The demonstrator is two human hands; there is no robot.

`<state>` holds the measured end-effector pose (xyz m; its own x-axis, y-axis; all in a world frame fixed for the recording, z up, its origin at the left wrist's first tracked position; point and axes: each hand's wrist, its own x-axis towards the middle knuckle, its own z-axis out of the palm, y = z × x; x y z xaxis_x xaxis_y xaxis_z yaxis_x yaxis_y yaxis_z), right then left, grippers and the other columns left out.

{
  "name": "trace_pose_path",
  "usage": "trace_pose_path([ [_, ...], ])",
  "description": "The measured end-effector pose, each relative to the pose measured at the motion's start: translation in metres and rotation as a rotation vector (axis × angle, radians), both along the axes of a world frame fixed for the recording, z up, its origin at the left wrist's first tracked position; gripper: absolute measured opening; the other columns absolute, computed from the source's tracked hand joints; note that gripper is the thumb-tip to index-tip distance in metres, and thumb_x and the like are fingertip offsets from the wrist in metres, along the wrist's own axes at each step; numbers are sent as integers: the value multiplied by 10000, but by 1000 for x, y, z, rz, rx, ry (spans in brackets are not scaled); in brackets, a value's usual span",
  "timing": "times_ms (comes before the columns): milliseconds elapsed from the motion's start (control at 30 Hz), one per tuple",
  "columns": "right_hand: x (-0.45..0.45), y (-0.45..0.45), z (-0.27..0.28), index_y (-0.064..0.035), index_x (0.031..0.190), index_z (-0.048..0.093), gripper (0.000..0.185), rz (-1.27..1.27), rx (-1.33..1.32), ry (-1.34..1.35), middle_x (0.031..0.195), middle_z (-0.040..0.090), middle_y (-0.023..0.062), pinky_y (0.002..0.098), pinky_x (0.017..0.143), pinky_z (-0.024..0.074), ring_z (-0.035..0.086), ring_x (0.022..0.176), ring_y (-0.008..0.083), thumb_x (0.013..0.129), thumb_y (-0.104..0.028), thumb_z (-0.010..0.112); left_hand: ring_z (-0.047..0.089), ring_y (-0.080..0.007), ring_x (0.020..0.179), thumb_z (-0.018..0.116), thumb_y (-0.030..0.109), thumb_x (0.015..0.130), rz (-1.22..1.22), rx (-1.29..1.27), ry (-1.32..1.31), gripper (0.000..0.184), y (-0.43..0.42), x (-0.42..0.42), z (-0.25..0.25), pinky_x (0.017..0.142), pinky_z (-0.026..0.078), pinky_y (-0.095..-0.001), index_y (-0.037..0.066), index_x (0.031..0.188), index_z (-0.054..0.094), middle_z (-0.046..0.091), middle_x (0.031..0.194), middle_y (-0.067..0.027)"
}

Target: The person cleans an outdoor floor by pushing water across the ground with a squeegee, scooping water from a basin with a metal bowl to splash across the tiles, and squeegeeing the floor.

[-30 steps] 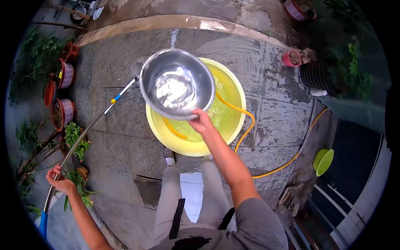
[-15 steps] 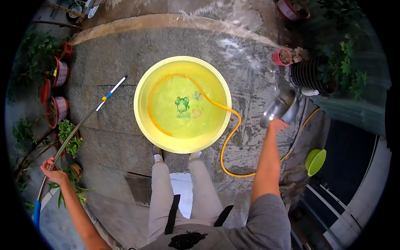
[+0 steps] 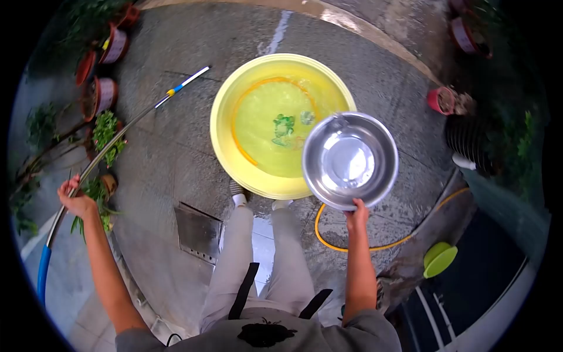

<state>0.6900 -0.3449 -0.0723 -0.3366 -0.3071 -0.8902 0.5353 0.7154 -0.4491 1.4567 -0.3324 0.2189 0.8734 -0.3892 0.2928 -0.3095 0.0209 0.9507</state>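
My right hand grips the near rim of a metal basin, whose shiny inside faces up. The basin overlaps the right edge of a large yellow tub on the ground. Water, a green frog picture and a loop of orange hose show inside the tub. On the left, my left hand is closed around a long metal pole with a blue grip at its near end and a yellow and blue joint near its far tip.
Potted plants line the left side. At the right stand a red pot, a stack of black pots and a green basin. The orange hose curves over wet paving. A metal floor cover lies left of my legs.
The metal basin swung out to the right, with water splashing over the paving, and is now back at the tub's right edge, facing up. My left hand still holds the pole.
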Motion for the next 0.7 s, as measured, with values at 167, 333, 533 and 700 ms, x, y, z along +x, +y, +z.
trace_pose_path([
  [167,95,-60,-83,49,1399,286,650,584,-346,641,1357,426,213,411,1034,357,417,1256,365,842,-106,581,554,-305,762,372,332,954,-35,-32,-8,378,13,-12,-4,902,453,-467,4,834,518,506,665,-103],
  [333,176,-127,-100,17,1462,169,748,964,-296,1113,1469,266,248,442,1071,329,319,1327,418,858,-91,597,526,-291,767,336,350,958,-38,-50,40,400,17,-4,-4,934,421,-476,14,821,504,475,649,-97],
  [533,204,-103,-185,-5,1412,290,715,1144,-286,1008,1423,377,197,414,1076,343,427,1267,368,771,-20,606,514,-288,772,337,375,946,-20,-15,-40,403,39,-49,-13,969,385,-496,28,831,507,469,658,-85],
  [700,221,-77,-212,-18,1208,447,430,749,76,171,1148,560,116,452,823,544,595,988,330,791,-49,544,507,-284,776,336,375,934,11,1,-61,385,55,7,-5,965,396,-528,39,859,508,449,655,-77],
])
